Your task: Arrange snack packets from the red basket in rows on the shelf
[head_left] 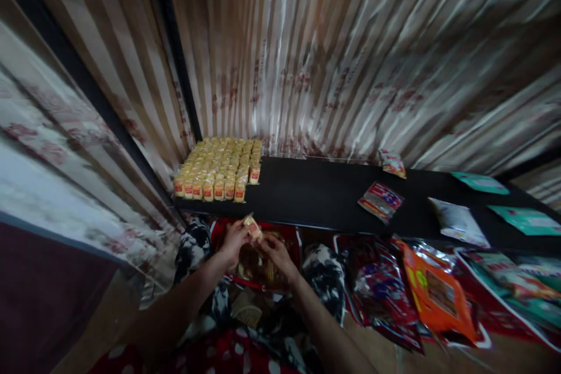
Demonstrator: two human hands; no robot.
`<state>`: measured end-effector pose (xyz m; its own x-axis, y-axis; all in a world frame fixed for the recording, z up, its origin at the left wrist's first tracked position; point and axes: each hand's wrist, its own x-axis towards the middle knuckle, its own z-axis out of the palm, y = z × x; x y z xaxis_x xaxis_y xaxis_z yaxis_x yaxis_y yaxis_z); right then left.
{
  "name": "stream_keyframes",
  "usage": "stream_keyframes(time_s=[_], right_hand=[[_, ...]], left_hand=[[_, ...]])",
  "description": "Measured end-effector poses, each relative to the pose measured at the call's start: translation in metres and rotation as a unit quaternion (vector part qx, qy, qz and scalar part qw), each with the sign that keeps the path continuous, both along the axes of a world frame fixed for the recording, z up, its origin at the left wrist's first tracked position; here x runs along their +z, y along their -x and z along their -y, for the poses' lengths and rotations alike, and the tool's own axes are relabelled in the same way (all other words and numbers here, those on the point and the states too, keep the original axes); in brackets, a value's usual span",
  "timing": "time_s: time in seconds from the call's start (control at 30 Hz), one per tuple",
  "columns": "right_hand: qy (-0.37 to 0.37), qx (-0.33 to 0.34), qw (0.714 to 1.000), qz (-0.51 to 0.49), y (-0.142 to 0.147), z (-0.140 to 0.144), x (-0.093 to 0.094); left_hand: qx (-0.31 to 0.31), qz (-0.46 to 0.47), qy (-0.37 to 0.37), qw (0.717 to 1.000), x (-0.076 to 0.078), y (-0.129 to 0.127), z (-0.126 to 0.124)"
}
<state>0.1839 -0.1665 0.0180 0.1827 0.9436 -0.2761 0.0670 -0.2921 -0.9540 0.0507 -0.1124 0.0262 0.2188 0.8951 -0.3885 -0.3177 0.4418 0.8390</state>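
Observation:
In front of my lap, my left hand (235, 242) grips a small wrapped snack pack (253, 228), pale yellow with a reddish label. The fingers of my right hand (277, 252) close on the lower right end of the same pack. Beneath both hands lies an open red bag (290, 239) between my knees, with pale and yellowish pieces inside that are too dim to name. Beyond them, at the left end of the black table (302, 190), stand several tight rows of similar yellow snack packs (214, 169), their red and orange labels facing me.
Farther right on the table lie a red flat packet (381, 201), a small white-and-red packet (392, 162), a white packet (458, 222) and green packets (480, 182). Bags with dark red packs (381, 286) and an orange pack (438, 295) stand before the table. A striped curtain (307, 58) hangs behind.

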Motion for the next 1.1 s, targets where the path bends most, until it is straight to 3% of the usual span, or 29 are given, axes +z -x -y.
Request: stream_keyframes(time_s=[0.13, 0.4, 0.67, 0.8, 0.9, 1.1], right_hand=[[0.006, -0.056, 0.991, -0.125, 0.0, -0.001, 0.007], [-0.093, -0.118, 0.987, -0.055, -0.017, -0.031, 0.023], [-0.173, -0.129, 0.976, -0.021, -0.018, -0.07, 0.039], [-0.194, -0.109, 0.974, 0.041, -0.027, -0.102, 0.041], [-0.182, -0.096, 0.972, 0.11, -0.032, -0.127, 0.039], [-0.166, -0.063, 0.963, 0.204, -0.028, -0.165, 0.035]], left_hand=[[0.058, 0.072, 0.031, 0.995, 0.008, -0.009, 0.005], [0.048, 0.135, 0.127, 0.982, 0.014, -0.023, 0.004], [0.041, 0.139, 0.112, 0.983, 0.022, -0.048, -0.017], [0.033, 0.028, 0.091, 0.995, 0.014, -0.053, -0.027], [0.009, -0.095, 0.016, 0.995, 0.004, -0.055, -0.036], [0.008, -0.276, -0.191, 0.942, 0.007, -0.057, -0.059]])
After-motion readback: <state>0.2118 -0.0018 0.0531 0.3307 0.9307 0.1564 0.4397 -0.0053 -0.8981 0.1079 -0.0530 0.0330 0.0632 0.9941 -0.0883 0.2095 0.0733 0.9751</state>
